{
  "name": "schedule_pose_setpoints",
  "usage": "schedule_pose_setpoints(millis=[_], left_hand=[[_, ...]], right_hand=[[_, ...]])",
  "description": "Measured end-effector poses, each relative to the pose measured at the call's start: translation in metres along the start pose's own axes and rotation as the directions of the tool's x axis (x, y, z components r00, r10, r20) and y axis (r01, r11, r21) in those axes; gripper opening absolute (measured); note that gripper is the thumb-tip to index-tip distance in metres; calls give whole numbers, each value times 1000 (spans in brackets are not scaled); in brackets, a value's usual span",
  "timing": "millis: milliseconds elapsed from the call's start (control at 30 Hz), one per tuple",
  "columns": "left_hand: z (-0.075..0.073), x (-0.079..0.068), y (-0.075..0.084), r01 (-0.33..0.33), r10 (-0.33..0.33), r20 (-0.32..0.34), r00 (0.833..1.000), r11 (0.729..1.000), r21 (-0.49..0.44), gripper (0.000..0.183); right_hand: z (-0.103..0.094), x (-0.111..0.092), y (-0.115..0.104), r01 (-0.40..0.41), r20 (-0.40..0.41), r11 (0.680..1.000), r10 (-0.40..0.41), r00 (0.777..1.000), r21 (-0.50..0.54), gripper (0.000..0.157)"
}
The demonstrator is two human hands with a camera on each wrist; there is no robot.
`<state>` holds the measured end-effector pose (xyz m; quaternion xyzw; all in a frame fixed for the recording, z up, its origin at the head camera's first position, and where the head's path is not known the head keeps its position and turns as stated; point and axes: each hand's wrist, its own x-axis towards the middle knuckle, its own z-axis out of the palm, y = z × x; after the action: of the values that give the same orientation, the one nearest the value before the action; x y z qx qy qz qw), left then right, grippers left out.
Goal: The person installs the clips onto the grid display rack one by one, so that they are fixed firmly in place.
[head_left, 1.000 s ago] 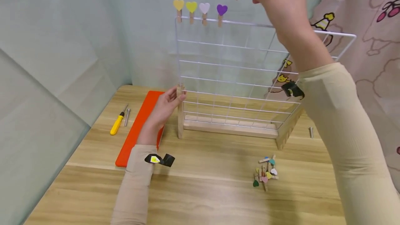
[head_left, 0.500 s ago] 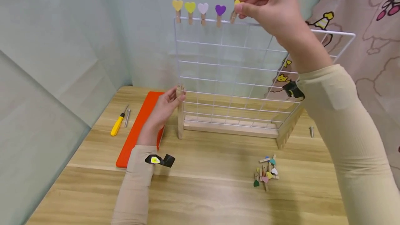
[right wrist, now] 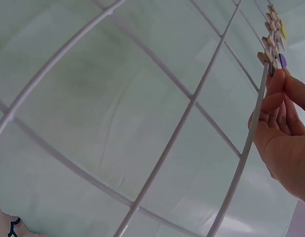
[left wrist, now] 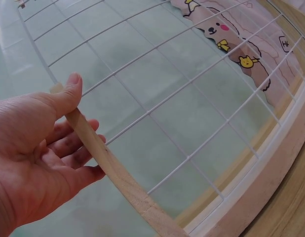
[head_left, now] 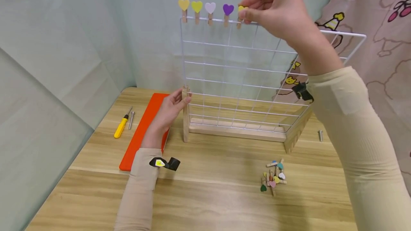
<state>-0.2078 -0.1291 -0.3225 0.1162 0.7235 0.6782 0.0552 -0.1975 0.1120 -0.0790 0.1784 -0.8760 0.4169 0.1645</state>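
Note:
My right hand pinches a small wooden clothespin with a yellow heart at the top wire of a white wire grid rack. The purple-heart clothespin sits just left of it, with several more heart clothespins along that wire, among them a white one. My left hand holds the rack's left wooden post. In the left wrist view the thumb lies on one side of this post, the fingers on the other. Fingers of the right hand hide the pinched clothespin in the right wrist view.
Loose heart clothespins lie in a pile before the rack. At the left are a red-orange flat case, a yellow screwdriver and a bolt. Another bolt lies right of the rack's wooden base.
My right hand has come down and to the left, bringing the yellow-heart clothespin from above the rack onto its top wire. The left hand has stayed on the post.

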Motion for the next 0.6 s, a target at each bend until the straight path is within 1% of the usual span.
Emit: schedule_pose_setpoints(millis=[133, 300, 400, 467, 533, 600], left_hand=[[1, -1, 2, 2, -2, -2, 1000, 1000, 5, 55], [2, -1, 1, 3, -3, -2, 1000, 1000, 2, 56], [2, 0, 0, -2, 2, 0, 1000, 1000, -8, 56], [1, 3, -6, -8, 8, -3, 1000, 1000, -12, 58], [-1, 6, -11, -12, 12, -2, 1000, 1000, -16, 59], [-2, 7, -13, -10, 10, -2, 1000, 1000, -18, 60]], right_hand=[[-1, -2, 0, -30, 5, 999, 30, 1000, 36, 30], [1, -5, 2, -34, -1, 999, 34, 999, 18, 33], [1, -7, 3, -19, -1, 1000, 19, 1000, 7, 35], [1, -8, 3, -10, -12, 1000, 10, 1000, 3, 36], [1, -10, 5, 1, -32, 1000, 0, 999, 4, 36], [0, -14, 7, 35, -71, 999, -35, 997, 9, 36]])
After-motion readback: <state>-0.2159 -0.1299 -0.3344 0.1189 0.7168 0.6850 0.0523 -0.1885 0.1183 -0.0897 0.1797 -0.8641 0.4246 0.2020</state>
